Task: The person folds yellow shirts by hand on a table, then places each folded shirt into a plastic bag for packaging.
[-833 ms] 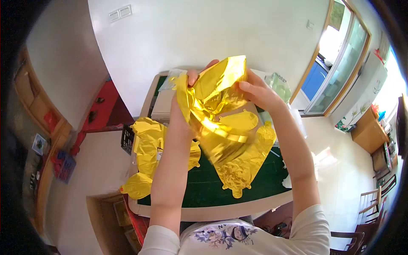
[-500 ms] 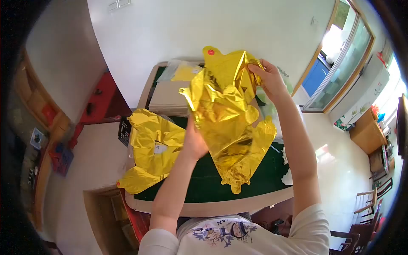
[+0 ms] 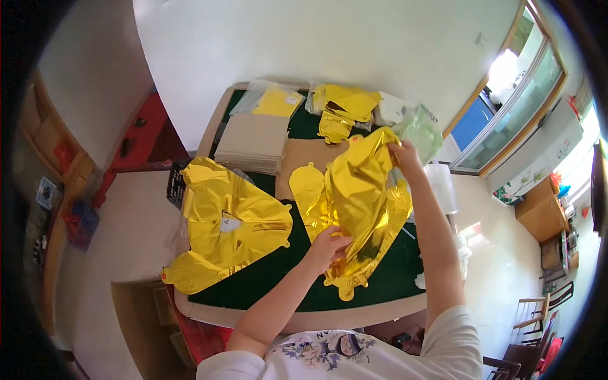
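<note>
In the head view, my right hand (image 3: 405, 158) pinches the upper right edge of a deflated gold foil balloon (image 3: 362, 180), which hangs creased over the table. Lower down, my left hand (image 3: 329, 249) is closed on the balloon's left edge, with some fingertips hidden by foil. Beneath it lies another gold foil piece (image 3: 308, 190), spread with its lobes and tabs showing. To the left rests a flat gold foil balloon (image 3: 253, 212) with a small white label (image 3: 229, 222) at its middle.
A stack of cardboard sheets (image 3: 253, 140) and a clear bag with yellow contents (image 3: 272, 101) sit at the back left of the green-topped table (image 3: 266, 278). Folded gold foil (image 3: 348, 104) and a pale green plastic bag (image 3: 421, 133) lie behind my hands. An open carton (image 3: 136, 316) stands below left.
The raised balloon has come down toward the table and spread out. My left hand has moved right and down to its lower edge; my right hand has lowered, still pinching the foil.
</note>
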The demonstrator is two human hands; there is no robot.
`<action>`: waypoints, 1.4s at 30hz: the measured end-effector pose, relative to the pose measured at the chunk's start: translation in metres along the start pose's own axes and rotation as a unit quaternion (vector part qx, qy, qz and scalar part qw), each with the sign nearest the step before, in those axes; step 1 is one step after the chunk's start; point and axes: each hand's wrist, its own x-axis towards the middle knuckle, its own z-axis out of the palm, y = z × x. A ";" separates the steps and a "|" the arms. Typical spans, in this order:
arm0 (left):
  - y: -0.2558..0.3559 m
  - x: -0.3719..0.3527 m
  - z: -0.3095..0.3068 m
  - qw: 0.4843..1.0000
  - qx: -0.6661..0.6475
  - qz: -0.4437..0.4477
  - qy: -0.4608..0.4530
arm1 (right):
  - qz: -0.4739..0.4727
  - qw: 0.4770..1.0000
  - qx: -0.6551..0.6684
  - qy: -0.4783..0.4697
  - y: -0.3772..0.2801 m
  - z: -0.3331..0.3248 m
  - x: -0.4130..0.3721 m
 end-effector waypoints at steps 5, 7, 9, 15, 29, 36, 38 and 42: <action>-0.019 0.006 -0.026 0.990 0.115 0.012 0.082 | 0.040 0.996 -0.071 -0.023 0.074 -0.006 0.012; -0.023 0.005 -0.029 0.984 0.147 0.032 0.100 | 0.065 0.990 -0.128 -0.004 0.080 0.000 0.000; -0.021 -0.001 -0.030 0.970 0.211 0.042 0.115 | -0.005 0.959 -0.273 0.076 0.088 -0.002 -0.007; -0.013 -0.030 -0.025 0.685 0.662 0.241 0.187 | -0.214 0.888 -0.393 0.103 0.086 -0.024 -0.082; -0.039 0.021 -0.042 0.466 0.849 0.248 0.010 | -0.264 0.811 -0.516 0.079 0.138 -0.044 -0.158; -0.024 0.020 -0.050 0.448 0.857 0.252 -0.033 | -0.260 0.816 -0.512 0.073 0.139 -0.043 -0.159; -0.021 0.022 -0.053 0.443 0.860 0.252 -0.031 | -0.260 0.811 -0.518 0.078 0.139 -0.043 -0.158; -0.016 0.023 -0.053 0.441 0.862 0.247 -0.034 | -0.255 0.814 -0.516 0.078 0.139 -0.042 -0.159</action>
